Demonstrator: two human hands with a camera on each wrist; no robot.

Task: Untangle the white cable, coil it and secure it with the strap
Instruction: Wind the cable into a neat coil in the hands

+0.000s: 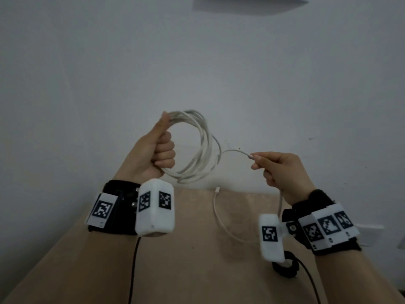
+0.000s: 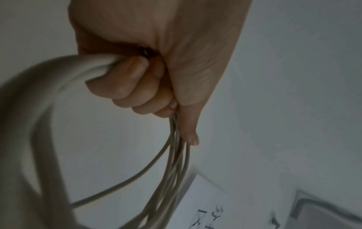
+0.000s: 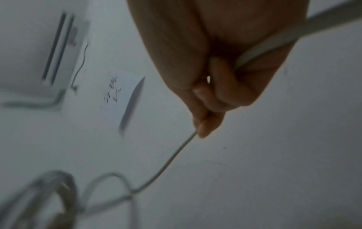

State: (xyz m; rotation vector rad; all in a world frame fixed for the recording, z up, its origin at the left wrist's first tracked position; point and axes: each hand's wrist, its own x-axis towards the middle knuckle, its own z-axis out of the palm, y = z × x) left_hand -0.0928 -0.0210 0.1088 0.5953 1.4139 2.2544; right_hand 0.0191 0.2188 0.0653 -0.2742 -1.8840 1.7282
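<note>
In the head view my left hand point(image 1: 163, 153) is raised in front of the wall and grips a coil of several loops of the white cable point(image 1: 205, 148); its thumb presses the top of the loops. The left wrist view shows the fingers of that hand point(image 2: 137, 86) curled round the bundled cable point(image 2: 176, 170). From the coil one strand runs right to my right hand point(image 1: 256, 160), which pinches it between thumb and forefinger. The strand passes through that fist point(image 3: 213, 86) and out as cable point(image 3: 172, 156). The tail hangs down to the table, ending in a connector point(image 1: 217, 190). A black looped band point(image 1: 286, 267), perhaps the strap, lies by my right wrist.
A light wooden table point(image 1: 186, 255) lies below both hands, its far edge against a pale wall point(image 1: 219, 73). Black leads trail from the wrist cameras across the table. A paper note point(image 3: 121, 99) and a wall unit point(image 3: 58, 58) are on the wall.
</note>
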